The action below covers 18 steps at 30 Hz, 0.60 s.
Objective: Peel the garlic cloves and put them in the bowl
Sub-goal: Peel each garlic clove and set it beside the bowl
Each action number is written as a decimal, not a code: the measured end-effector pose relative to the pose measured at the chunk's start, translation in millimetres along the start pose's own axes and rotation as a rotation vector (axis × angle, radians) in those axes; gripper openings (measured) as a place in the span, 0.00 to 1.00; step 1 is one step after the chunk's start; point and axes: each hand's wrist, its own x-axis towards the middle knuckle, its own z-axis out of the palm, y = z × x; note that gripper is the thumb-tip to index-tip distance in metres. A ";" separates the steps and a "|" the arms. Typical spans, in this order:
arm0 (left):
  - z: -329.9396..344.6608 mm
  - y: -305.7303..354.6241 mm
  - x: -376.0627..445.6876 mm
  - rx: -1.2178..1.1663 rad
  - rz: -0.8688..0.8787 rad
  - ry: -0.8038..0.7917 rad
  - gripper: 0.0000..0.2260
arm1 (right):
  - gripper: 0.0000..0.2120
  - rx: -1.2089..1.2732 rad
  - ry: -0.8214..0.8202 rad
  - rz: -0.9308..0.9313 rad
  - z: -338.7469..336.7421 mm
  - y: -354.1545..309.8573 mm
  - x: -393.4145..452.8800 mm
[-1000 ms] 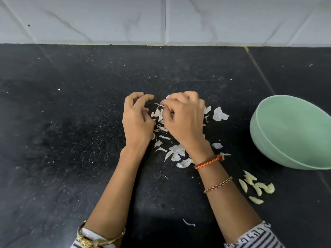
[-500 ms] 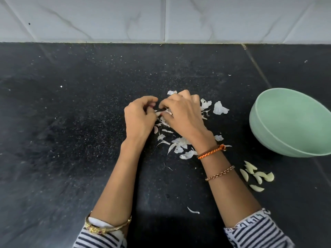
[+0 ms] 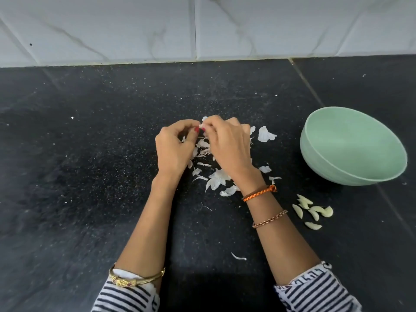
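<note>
**Clove at the fingertips; bowl to the right and slightly farther**

Nearest the camera, a stray skin flake [image 3: 238,257] lies on the black countertop [image 3: 78,176] between the forearms. To the right of the right forearm, a cluster of peeled garlic cloves [image 3: 311,211] rests on the counter, outside the bowl, long axes pointing mostly away from the person.

Farther out, loose garlic skins [image 3: 217,180] are scattered beneath and around both wrists. Above them, the left hand [image 3: 173,149] and the right hand [image 3: 227,145] meet fingertip to fingertip, fingers curled, pinching a small white piece, judged to be the clove in work [image 3: 202,126]. Its long axis cannot be determined; the fingers hide most of it.

The green bowl [image 3: 326,174] stands well apart to the right, slightly beyond the peeled cluster; no cloves show inside it. The right hand is the nearer hand to the bowl. Transfer therefore calls for a rightward move by that hand. Beyond everything, the tiled wall [image 3: 270,30] bounds the counter.
</note>
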 end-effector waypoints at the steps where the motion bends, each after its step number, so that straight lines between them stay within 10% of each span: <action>1: 1.5 1.5 -0.9 -0.029 -0.002 -0.022 0.07 | 0.10 0.093 0.042 0.034 -0.9 1.1 -0.9; 18: 3.6 1.5 -2.0 -0.156 0.040 -0.152 0.12 | 0.14 0.076 0.395 -0.184 4.1 14.7 -4.6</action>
